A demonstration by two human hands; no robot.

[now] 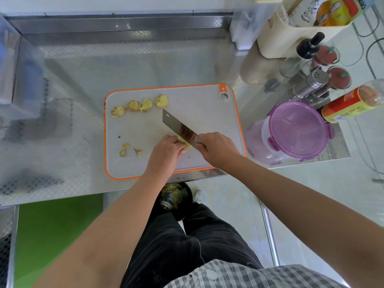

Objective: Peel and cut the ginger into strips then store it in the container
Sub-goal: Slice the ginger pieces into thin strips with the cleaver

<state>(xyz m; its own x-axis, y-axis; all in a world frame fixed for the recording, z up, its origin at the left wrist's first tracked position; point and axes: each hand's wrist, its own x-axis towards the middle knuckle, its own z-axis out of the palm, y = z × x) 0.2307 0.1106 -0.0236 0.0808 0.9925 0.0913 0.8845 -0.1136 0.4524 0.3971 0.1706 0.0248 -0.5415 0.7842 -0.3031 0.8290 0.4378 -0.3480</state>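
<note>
We see both hands at work over the cutting board (207, 113), a pale board with an orange rim lying on the steel counter (83, 69). The left hand (166, 151) has its fingers curled down over a piece of ginger (186, 144), pinning it to the near part of the board; only a yellow sliver of it shows past the fingertips. The right hand (217, 149) is wrapped around the handle of a cleaver (176, 124), whose broad blade runs away from us towards the board's middle and meets the ginger just beside the left fingers.

Along the far left of the board lies a row of ginger slices (133, 106) — four clusters, peeled and yellow, some overlapping. Nearer us on the left sit a few small trimmings (125, 149), well apart from the hands.

To the right of the board, just off its edge, stands the container (297, 129), clear-walled with a purple clip lid shut on top. Behind it we make out a bottle with a red and yellow label (351, 107) and a steel shaker (311, 82).

Below the counter edge, by our feet, a dark bin (174, 196) holds pale shreds — we cannot tell exactly what they are.
</note>
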